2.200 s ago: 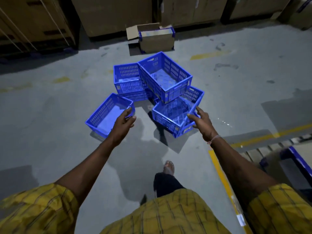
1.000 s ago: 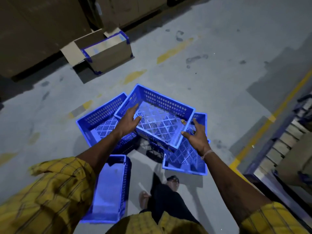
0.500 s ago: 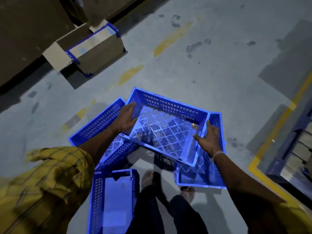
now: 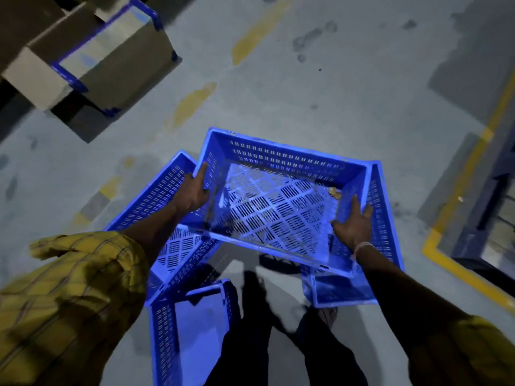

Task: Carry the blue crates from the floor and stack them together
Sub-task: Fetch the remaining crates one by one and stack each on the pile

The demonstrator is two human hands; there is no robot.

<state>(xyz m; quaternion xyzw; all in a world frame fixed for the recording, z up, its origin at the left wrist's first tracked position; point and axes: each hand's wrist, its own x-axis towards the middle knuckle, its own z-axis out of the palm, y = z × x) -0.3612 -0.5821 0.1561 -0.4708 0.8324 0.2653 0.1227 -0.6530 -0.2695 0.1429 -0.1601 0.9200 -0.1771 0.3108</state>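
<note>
A blue perforated crate is held up in front of me, above the other crates. My left hand grips its left wall and my right hand grips its right wall. A small scrap lies in its far right corner. Below it, a second blue crate lies on the floor at the left, a third at the right, mostly hidden by the held one. Another blue crate sits by my feet.
A cardboard box with blue tape stands on the grey concrete floor at the upper left. A yellow floor line and a dark pallet edge run along the right. My legs and feet are between the lower crates.
I stepped up to the pile and took hold of the top crate with both hands. Over the last second it has come closer to me and sits higher above the others.
</note>
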